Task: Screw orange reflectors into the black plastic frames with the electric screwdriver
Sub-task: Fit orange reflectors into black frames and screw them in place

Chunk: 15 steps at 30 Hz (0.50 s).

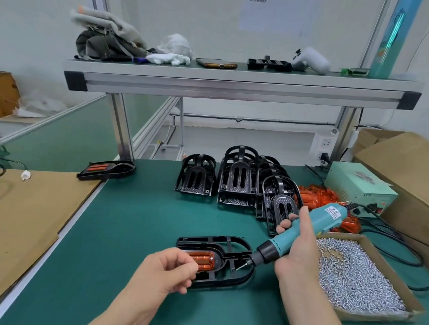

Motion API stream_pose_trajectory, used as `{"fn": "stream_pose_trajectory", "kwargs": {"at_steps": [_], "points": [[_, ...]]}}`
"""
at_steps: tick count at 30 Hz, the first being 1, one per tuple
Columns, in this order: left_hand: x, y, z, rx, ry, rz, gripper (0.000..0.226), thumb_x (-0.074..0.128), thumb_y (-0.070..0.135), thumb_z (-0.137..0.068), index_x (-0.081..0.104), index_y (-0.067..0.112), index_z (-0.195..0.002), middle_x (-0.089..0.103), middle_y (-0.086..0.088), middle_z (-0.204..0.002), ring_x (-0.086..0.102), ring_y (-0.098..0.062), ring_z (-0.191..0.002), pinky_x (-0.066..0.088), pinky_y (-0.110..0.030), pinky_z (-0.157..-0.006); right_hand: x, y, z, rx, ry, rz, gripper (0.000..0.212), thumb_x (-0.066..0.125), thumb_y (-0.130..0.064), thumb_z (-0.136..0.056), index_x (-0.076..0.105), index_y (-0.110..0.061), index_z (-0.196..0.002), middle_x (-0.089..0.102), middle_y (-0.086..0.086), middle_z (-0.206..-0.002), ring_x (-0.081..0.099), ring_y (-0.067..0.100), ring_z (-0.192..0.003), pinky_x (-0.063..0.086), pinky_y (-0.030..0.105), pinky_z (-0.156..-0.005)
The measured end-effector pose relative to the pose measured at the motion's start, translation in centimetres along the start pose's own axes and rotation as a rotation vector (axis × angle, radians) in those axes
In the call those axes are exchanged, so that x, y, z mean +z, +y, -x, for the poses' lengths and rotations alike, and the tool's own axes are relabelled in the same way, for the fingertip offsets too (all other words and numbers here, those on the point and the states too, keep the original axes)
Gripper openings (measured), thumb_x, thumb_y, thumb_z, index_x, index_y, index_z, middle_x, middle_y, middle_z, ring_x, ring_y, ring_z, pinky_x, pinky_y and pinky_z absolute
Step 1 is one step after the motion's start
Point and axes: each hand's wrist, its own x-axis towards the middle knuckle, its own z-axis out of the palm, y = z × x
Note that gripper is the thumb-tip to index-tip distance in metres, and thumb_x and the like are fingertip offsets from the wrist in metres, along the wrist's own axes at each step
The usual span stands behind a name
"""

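On green mat [135,233], screwdriver [330,216] (right hand [300,249]) at frame [229,243]

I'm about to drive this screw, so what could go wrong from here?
1. The screw sits on the bit of the tilted electric screwdriver, not yet in the black frame; it may drop or enter crooked.
2. Only the left hand holds the orange reflector down, so it could shift under the bit.
3. Those fingers lie near the tip; a slip might reach them.

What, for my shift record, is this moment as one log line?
left hand: holds frame, reflector in it | right hand: grips screwdriver, tip at frame | screws: heaped at right
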Motion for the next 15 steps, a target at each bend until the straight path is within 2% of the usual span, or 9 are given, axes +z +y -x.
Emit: {"fn": "stream_pose_trajectory", "kwargs": {"at_steps": [3,5,7,11,15], "points": [[0.6,0.1,-0.2,-0.099,-0.007,0.264,0.005,0.077,0.000,-0.073,0.076,0.005,-0.074,0.070,-0.019,-0.079,0.066,-0.017,-0.065,0.055,-0.022,-0.059,1.3,0.9,1.4,-0.027,-0.014,0.011,0.021,0.073,-0.035,-0.091,0.058,-0.022,-0.082,0.059,-0.009,-0.058,0.055,0.004,-0.049,0.048,0.017,-0.048],[0.8,-0.1,-0.3,-0.153,-0.009,0.384,0.011,0.077,0.001,-0.065,0.077,0.001,-0.076,0.070,-0.023,-0.083,0.069,-0.019,-0.067,0.057,-0.022,-0.061,2.1,1.4,2.2,-0.028,-0.020,0.011,0.020,0.074,-0.034,-0.089,0.059,-0.022,-0.084,0.060,-0.007,-0.059,0.055,0.005,-0.050,0.048,0.020,-0.053],[1.1,-0.2,-0.3,-0.191,-0.005,0.472,0.013,0.077,-0.003,-0.064,0.077,-0.002,-0.077,0.070,-0.025,-0.085,0.071,-0.021,-0.069,0.058,-0.022,-0.060,2.8,1.9,2.9,-0.032,-0.021,0.013,0.020,0.075,-0.034,-0.088,0.059,-0.022,-0.088,0.060,-0.006,-0.061,0.055,0.006,-0.051,0.046,0.024,-0.060],[1.4,-0.1,-0.2,-0.222,-0.015,0.622,0.011,0.073,-0.009,-0.066,0.075,-0.005,-0.077,0.070,-0.023,-0.083,0.073,-0.021,-0.071,0.059,-0.021,-0.060,4.0,2.4,3.7,-0.074,-0.026,0.043,0.022,0.074,-0.035,-0.089,0.057,-0.020,-0.092,0.059,-0.006,-0.059,0.055,0.006,-0.052,0.046,0.023,-0.057],[1.4,-0.1,0.1,-0.225,0.012,0.685,0.011,0.072,-0.010,-0.065,0.075,-0.006,-0.075,0.070,-0.024,-0.082,0.073,-0.022,-0.069,0.058,-0.022,-0.057,4.3,2.6,4.0,-0.074,-0.033,0.054,0.021,0.074,-0.035,-0.089,0.058,-0.021,-0.091,0.060,-0.008,-0.059,0.057,0.005,-0.053,0.045,0.025,-0.062]]}}
